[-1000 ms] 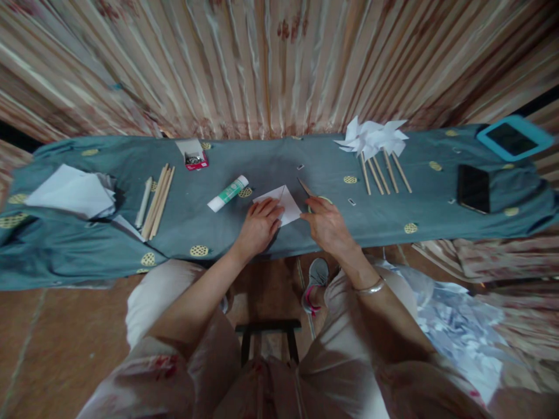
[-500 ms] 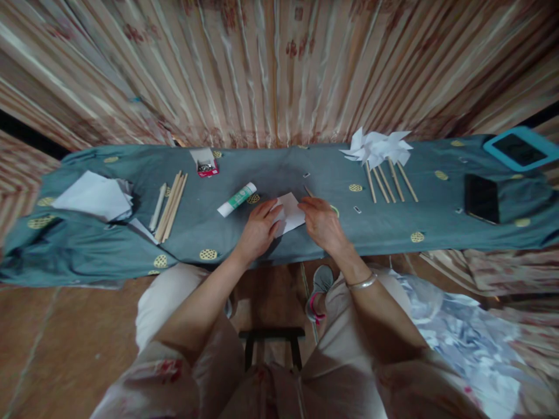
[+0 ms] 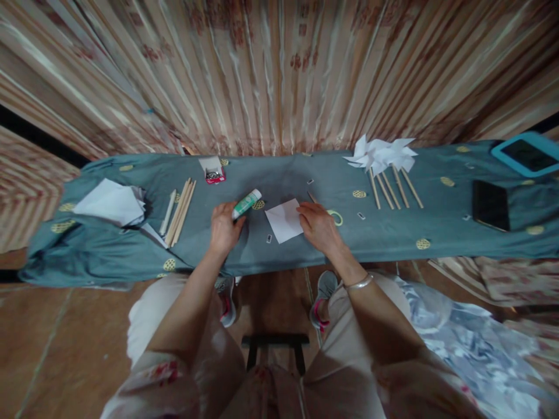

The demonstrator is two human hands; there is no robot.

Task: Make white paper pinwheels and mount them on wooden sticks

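In the head view my left hand [image 3: 224, 228] has its fingers closed around the lower end of a green-and-white glue stick [image 3: 247, 203]. The stick points up and to the right. A white square of paper [image 3: 283, 221] lies flat on the cloth in front of me. My right hand [image 3: 321, 228] pinches this sheet at its right edge, though the thumb is partly hidden. Scissors with a pale yellow-green handle [image 3: 336, 217] lie under and beside my right hand, which covers most of them.
On the left are a stack of white paper [image 3: 109, 202], several wooden sticks [image 3: 181, 212] and a grey-white pen-like tube [image 3: 168, 212]. An open red box [image 3: 215, 175] holds small metal pieces. To the right lie white paper pinwheels [image 3: 379, 155], a phone [image 3: 490, 205] and a blue-framed device [image 3: 526, 153].
My left hand has let go of the paper, moved left and taken hold of the glue stick. The right hand stays at the sheet's edge. The whole view has shifted slightly.
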